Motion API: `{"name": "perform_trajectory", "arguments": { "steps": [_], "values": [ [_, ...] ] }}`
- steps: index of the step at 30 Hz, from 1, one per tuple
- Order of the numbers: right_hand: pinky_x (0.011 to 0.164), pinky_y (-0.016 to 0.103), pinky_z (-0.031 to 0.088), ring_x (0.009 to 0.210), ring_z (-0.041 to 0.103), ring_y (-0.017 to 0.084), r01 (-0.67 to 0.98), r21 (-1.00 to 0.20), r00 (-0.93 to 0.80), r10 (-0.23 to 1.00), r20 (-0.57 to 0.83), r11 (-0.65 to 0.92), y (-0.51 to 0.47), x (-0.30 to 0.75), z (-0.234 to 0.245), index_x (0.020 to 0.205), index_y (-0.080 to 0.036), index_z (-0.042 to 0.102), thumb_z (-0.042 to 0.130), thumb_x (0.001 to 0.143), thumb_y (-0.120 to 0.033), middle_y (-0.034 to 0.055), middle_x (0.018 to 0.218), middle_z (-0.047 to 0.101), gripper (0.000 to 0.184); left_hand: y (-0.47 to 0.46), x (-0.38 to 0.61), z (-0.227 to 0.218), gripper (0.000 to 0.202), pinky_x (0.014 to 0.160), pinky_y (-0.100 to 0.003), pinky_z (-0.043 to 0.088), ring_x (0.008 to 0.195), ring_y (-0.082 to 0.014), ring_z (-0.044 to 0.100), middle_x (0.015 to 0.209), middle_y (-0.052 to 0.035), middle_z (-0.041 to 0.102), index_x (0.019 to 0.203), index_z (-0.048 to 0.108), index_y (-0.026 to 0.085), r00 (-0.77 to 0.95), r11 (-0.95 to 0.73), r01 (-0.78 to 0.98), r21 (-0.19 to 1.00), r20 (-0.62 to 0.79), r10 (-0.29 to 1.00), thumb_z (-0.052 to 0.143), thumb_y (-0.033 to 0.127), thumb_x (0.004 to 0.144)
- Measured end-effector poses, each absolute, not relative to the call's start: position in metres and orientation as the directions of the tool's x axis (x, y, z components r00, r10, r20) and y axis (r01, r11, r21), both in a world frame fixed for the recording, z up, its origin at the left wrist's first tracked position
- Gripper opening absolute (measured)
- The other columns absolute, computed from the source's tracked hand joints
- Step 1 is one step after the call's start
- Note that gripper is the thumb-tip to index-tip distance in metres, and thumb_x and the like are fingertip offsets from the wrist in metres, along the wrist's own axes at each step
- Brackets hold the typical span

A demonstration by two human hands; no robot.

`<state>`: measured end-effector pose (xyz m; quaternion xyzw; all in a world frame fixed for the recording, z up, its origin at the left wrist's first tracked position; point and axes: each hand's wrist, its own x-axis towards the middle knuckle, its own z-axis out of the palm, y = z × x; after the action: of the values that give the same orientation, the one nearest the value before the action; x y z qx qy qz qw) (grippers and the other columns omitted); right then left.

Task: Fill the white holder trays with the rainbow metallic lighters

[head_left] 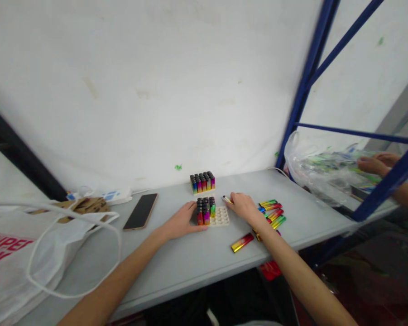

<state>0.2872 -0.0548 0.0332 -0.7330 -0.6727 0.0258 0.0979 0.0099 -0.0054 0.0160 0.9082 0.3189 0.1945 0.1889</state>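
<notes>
A white holed tray [220, 216] lies on the table in front of me. Upright black-topped tubes [203, 211] with shiny multicoloured sides, possibly lighters, fill its left part; round holes show on its right. My left hand [181, 222] is curved around the tray's left end, thumb along the front corner and fingertips near the back. At the tray's right, my right hand [242, 206] pinches a slim whitish stick-like piece [227, 199] with a dark tip, its kind unclear. Loose shiny coloured sleeves [275, 215] lie beside and partly under my right forearm.
A second block of upright tubes [203, 182] stands behind, near the wall. A phone [141, 211], a white plastic bag [47, 253] and a looping white cable lie left. At right are blue rack posts [302, 95], a clear bag [309, 167] and another person's hands [376, 163].
</notes>
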Motion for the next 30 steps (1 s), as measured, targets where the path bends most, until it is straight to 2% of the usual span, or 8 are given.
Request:
{"name": "perform_trajectory", "arguments": {
  "steps": [3, 6, 10, 14, 17, 23, 26, 30],
  "values": [
    [0.083, 0.032, 0.047, 0.101, 0.070, 0.027, 0.969, -0.246, 0.067, 0.989, 0.135, -0.032, -0.054, 0.298, 0.031, 0.107, -0.014, 0.067, 0.057, 0.100, -0.026, 0.0186, 0.109, 0.073, 0.017, -0.006, 0.010, 0.016, 0.080, 0.117, -0.052, 0.043, 0.130, -0.0379, 0.058, 0.139, -0.0158, 0.061, 0.136, 0.059, 0.019, 0.728, -0.744, 0.481, 0.464, 0.261, 0.634, 0.081, 0.066, 0.075],
    [0.082, 0.030, 0.048, 0.094, 0.070, 0.022, 0.889, -0.446, -0.011, 0.977, 0.215, 0.108, -0.050, 0.311, 0.032, 0.108, -0.015, 0.064, 0.059, 0.099, -0.024, 0.0135, 0.104, 0.075, 0.014, -0.006, 0.010, 0.017, 0.079, 0.117, -0.052, 0.043, 0.130, -0.0377, 0.057, 0.139, -0.0159, 0.061, 0.136, 0.059, 0.019, 0.730, -0.744, 0.475, 0.470, 0.263, 0.631, 0.081, 0.065, 0.076],
    [0.079, 0.032, 0.053, 0.076, 0.069, 0.017, 0.619, -0.715, -0.096, 0.935, 0.340, 0.324, -0.043, 0.313, 0.032, 0.132, -0.018, 0.054, 0.058, 0.098, -0.031, 0.0041, 0.094, 0.073, 0.037, -0.006, 0.010, 0.018, 0.083, 0.120, -0.053, 0.040, 0.135, -0.0389, 0.053, 0.145, -0.0183, 0.057, 0.140, 0.056, 0.017, 0.734, -0.728, 0.501, 0.468, 0.217, 0.644, 0.081, 0.064, 0.077],
    [0.073, 0.032, 0.057, 0.075, 0.068, 0.016, 0.299, -0.890, -0.094, 0.939, 0.332, 0.345, -0.041, 0.299, 0.035, 0.127, -0.019, 0.056, 0.059, 0.093, -0.045, 0.0018, 0.092, 0.064, 0.042, -0.008, 0.010, 0.019, 0.084, 0.119, -0.053, 0.041, 0.134, -0.0392, 0.054, 0.143, -0.0182, 0.058, 0.141, 0.055, 0.017, 0.729, -0.721, 0.507, 0.473, 0.211, 0.651, 0.081, 0.064, 0.077],
    [0.062, 0.027, 0.053, 0.064, 0.060, 0.012, 0.128, -0.947, -0.080, 0.954, 0.287, 0.296, -0.044, 0.287, 0.041, 0.112, -0.021, 0.056, 0.060, 0.090, -0.056, -0.0035, 0.080, 0.054, 0.042, -0.010, 0.010, 0.020, 0.085, 0.118, -0.053, 0.042, 0.133, -0.0398, 0.055, 0.142, -0.0179, 0.059, 0.142, 0.055, 0.017, 0.724, -0.717, 0.509, 0.476, 0.215, 0.656, 0.081, 0.064, 0.076],
    [0.041, 0.022, 0.020, 0.042, 0.023, 0.008, 0.059, -0.994, 0.024, 0.995, 0.092, 0.091, -0.051, 0.267, 0.044, 0.068, -0.024, 0.039, 0.038, 0.093, -0.075, -0.0105, 0.051, 0.023, 0.057, -0.008, 0.010, 0.018, 0.082, 0.117, -0.052, 0.043, 0.132, -0.0384, 0.056, 0.142, -0.0177, 0.059, 0.141, 0.054, 0.018, 0.732, -0.731, 0.503, 0.461, 0.223, 0.644, 0.081, 0.064, 0.078],
    [0.040, 0.023, 0.017, 0.040, 0.019, 0.008, 0.069, -0.993, 0.120, 0.987, 0.102, 0.095, -0.050, 0.263, 0.040, 0.057, -0.026, 0.027, 0.036, 0.093, -0.070, -0.0092, 0.045, 0.019, 0.057, -0.007, 0.010, 0.017, 0.083, 0.118, -0.052, 0.042, 0.132, -0.0386, 0.055, 0.142, -0.0187, 0.058, 0.141, 0.054, 0.017, 0.734, -0.731, 0.500, 0.464, 0.221, 0.643, 0.080, 0.064, 0.078],
    [0.040, 0.025, 0.016, 0.039, 0.019, 0.008, 0.088, -0.986, 0.176, 0.972, 0.157, 0.144, -0.048, 0.264, 0.036, 0.052, -0.027, 0.029, 0.037, 0.090, -0.055, -0.0075, 0.041, 0.022, 0.048, -0.006, 0.009, 0.014, 0.084, 0.118, -0.053, 0.042, 0.132, -0.0383, 0.055, 0.143, -0.0182, 0.057, 0.141, 0.054, 0.017, 0.734, -0.734, 0.493, 0.466, 0.231, 0.639, 0.079, 0.065, 0.078]
  ]
}}
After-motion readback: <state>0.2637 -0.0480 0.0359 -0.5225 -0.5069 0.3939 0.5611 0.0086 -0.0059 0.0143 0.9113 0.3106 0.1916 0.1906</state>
